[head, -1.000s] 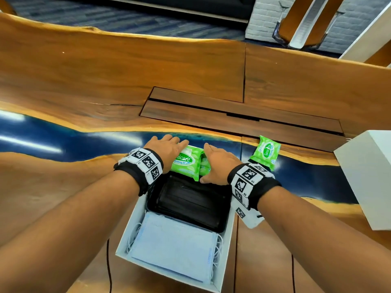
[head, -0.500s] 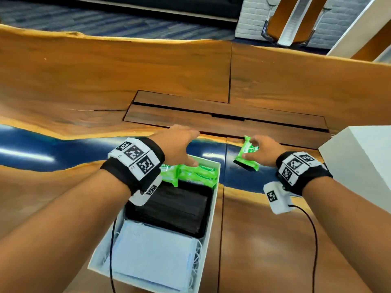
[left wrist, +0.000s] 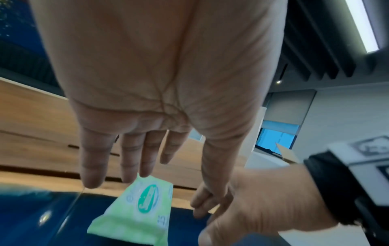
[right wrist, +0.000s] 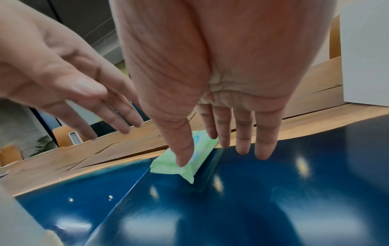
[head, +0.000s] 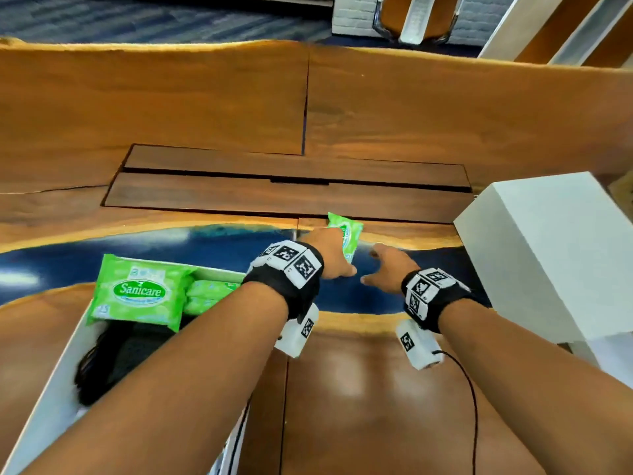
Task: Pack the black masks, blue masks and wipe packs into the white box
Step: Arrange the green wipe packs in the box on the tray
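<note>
**Reaching for the last loose wipe pack**

We are bringing both hands to the small green wipe pack (head: 346, 236), which is lying on the blue strip of the table (head: 212, 240) near the centre of the head view. Our left hand (head: 330, 253) is open, with straight fingers above the pack. Our right hand (head: 388, 265) is also open, with fingers spread, and we think neither is touching the pack yet, though the blur makes this unsure.

To do this step well, we are advising a grip from both long sides, then a lift high enough to clear the rim of the white box (head: 51, 389) at the lower left. There the big wipe pack (head: 140, 291) is lying over the black masks (head: 113, 358).

The big pack is showing the word "Sanicare" and the number 15. The small pack has the same oval logo, too blurred to read.
</note>
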